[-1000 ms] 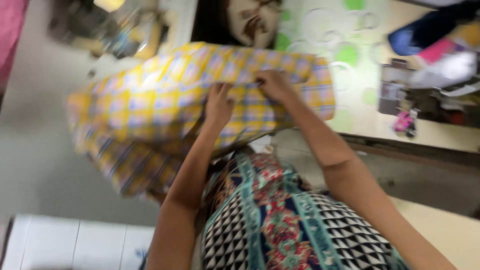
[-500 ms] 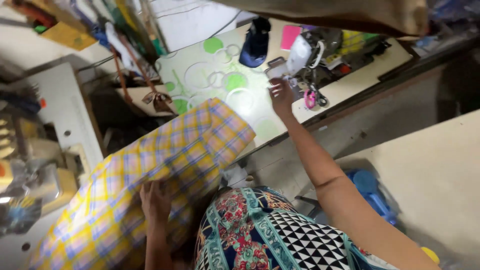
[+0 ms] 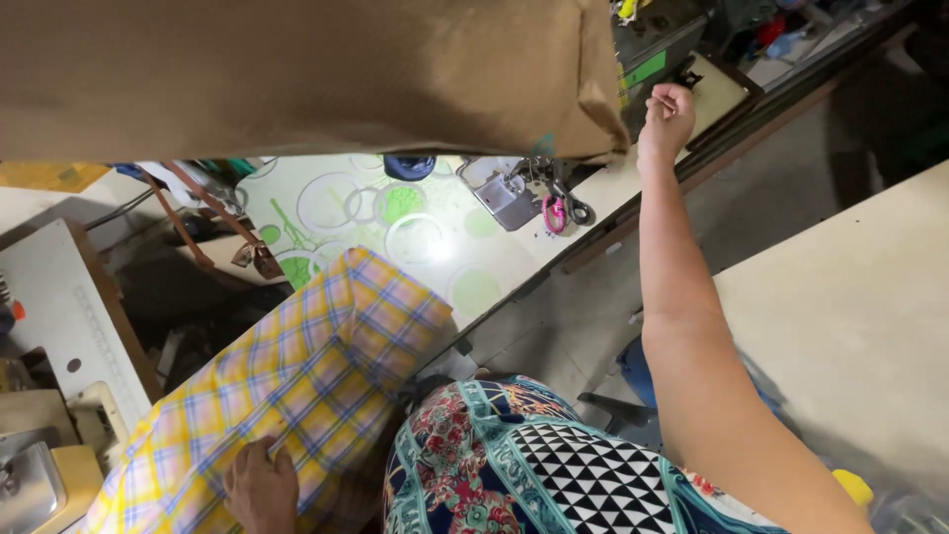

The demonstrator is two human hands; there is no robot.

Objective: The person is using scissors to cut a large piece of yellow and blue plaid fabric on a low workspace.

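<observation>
Head view, left hand point(image 3: 260, 487) flat on plaid cloth point(image 3: 297, 386); right hand point(image 3: 668, 114) fisted

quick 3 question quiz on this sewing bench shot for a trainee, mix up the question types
1. True or false: the left hand rests on the yellow checked fabric.
2. What hangs over the top of the view? A brown fabric, B a white towel, C a blue net.
3. Which hand is raised at the lower right corner of the brown fabric?

Key
1. True.
2. A.
3. The right hand, fingers curled; whether it grips the cloth is unclear.
</observation>
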